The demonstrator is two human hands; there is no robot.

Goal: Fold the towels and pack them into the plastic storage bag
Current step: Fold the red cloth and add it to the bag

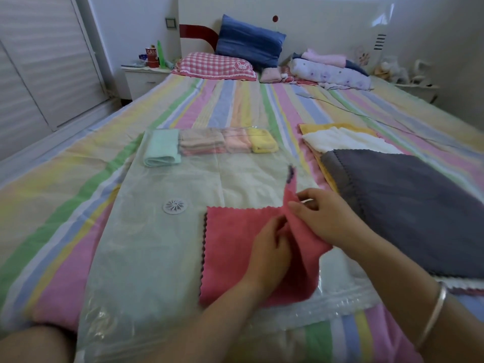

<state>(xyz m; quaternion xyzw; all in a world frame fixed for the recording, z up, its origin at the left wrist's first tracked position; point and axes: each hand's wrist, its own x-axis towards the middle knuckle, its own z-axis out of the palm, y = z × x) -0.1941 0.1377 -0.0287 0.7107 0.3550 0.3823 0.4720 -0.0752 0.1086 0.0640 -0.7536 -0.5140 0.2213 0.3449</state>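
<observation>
Both hands, left hand (pixel 269 247) and right hand (pixel 324 218), pinch the fluffy pink towel's (pixel 235 247) raised fold (scalloped edges) atop the clear storage bag (pixel 146 244).

White letters reading "GASO" stand across the upper part of the red can (pixel 151 56) on the bedside table (pixel 141 77), at about eleven o'clock; a white rabbit-face emblem (pixel 241 66) with no legible letters marks the pink checked pillow (pixel 207 66) at twelve o'clock
</observation>
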